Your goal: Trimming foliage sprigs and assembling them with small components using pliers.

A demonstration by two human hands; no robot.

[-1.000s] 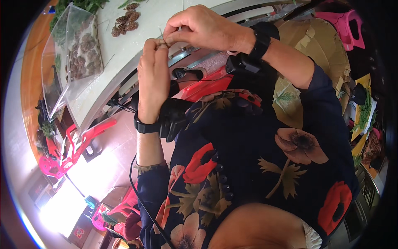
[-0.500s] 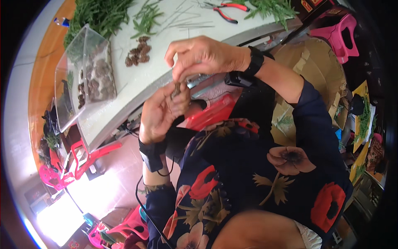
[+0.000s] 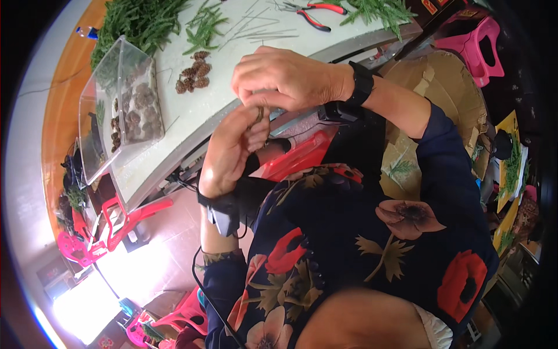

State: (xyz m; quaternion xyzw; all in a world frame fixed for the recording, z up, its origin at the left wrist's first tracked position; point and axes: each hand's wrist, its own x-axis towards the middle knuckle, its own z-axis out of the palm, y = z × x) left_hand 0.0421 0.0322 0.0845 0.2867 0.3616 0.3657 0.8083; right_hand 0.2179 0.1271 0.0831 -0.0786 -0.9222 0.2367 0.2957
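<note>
My left hand [image 3: 229, 148] is closed with its fingers curled round a small brown pine cone [image 3: 260, 114], which is mostly hidden behind fingers. Just above it, my right hand [image 3: 285, 80] is bent over with its fingers pinched together against the left fingertips. Whatever lies in that pinch is covered by the back of the hand. Both hands meet in front of the white table's [image 3: 192, 116] near edge. On the tabletop beyond them sits a small cluster of brown pine cones [image 3: 195, 74].
A clear plastic box [image 3: 125, 104] with pine cones stands at the table's left. Farther back lie thin wires [image 3: 256, 32], red-handled pliers [image 3: 314, 16] and green sprigs [image 3: 136, 26]. Below are a red stool [image 3: 296, 156] and cardboard [image 3: 442, 87]; a pink stool [image 3: 476, 52] is at right.
My right hand has turned over, its back now covering the fingertips that showed before. The left hand has shifted slightly right and up, and the pine cone is less visible.
</note>
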